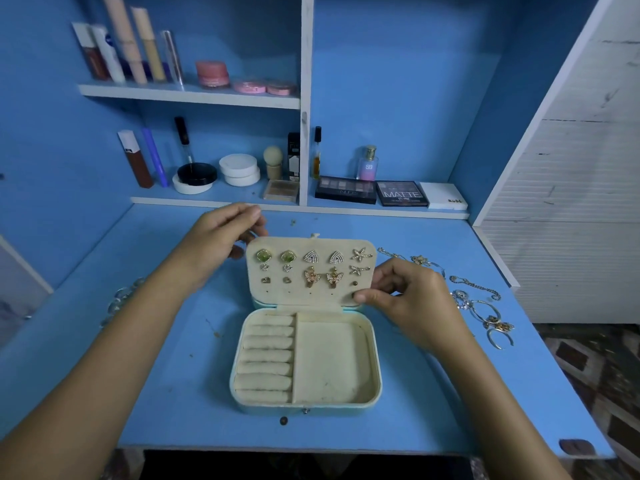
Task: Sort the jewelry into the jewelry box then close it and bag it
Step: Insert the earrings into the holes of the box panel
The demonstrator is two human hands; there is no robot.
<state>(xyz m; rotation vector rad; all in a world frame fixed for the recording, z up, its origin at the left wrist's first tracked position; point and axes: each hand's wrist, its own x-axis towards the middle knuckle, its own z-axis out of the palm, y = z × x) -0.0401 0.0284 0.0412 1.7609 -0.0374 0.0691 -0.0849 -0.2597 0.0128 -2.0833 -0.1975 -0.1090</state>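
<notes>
The jewelry box (375, 358) lies open mid-table, with a cream lining, ring rolls on the left and a bare compartment on the right. Its raised lid (346, 244) carries several earrings (313, 268) in pairs. My right hand (405, 292) pinches the lid's lower right corner between thumb and fingers. My left hand (221, 237) is curled at the lid's upper left edge, fingertips behind it; a small shiny piece seems to be in its fingers. Chains and rings (481, 306) lie loose on the table to the right of the box.
A clear bracelet or bag edge (121, 299) lies at the far left of the blue table (173, 393). Shelves behind hold cosmetics, jars and palettes (401, 194). A white slatted panel (571, 220) borders the right side. A small dark bead (283, 420) sits in front of the box.
</notes>
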